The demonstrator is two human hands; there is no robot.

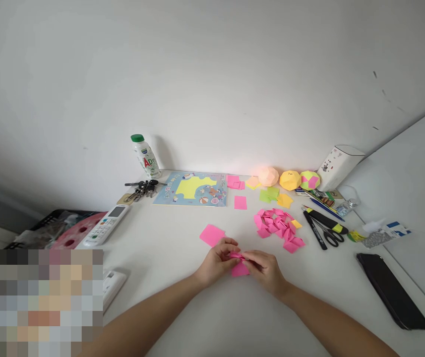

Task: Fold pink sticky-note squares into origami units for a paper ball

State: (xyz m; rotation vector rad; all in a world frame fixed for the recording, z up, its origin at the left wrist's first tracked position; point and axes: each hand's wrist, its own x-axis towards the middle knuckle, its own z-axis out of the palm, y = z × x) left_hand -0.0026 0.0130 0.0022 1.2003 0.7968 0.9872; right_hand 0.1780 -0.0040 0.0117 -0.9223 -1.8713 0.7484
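Between my two hands is a small pink paper (240,269), partly folded, its upper edge raised. My left hand (219,260) pinches its left side, fingers closed. The right side is pinched by my right hand (266,267), also closed. The fingers hide part of the fold. Just beyond my left hand, a flat pink sheet (212,235) lies on the white table (167,263). Several folded pink pieces (279,225) sit in a curved heap beyond my right hand.
At the back are a blue printed sheet (167,196), a bottle (146,157), keys (145,189) and paper balls (290,180). Scissors (332,238), a cutter (326,220) and a black pouch (394,292) lie right. A white remote (106,226) is left.
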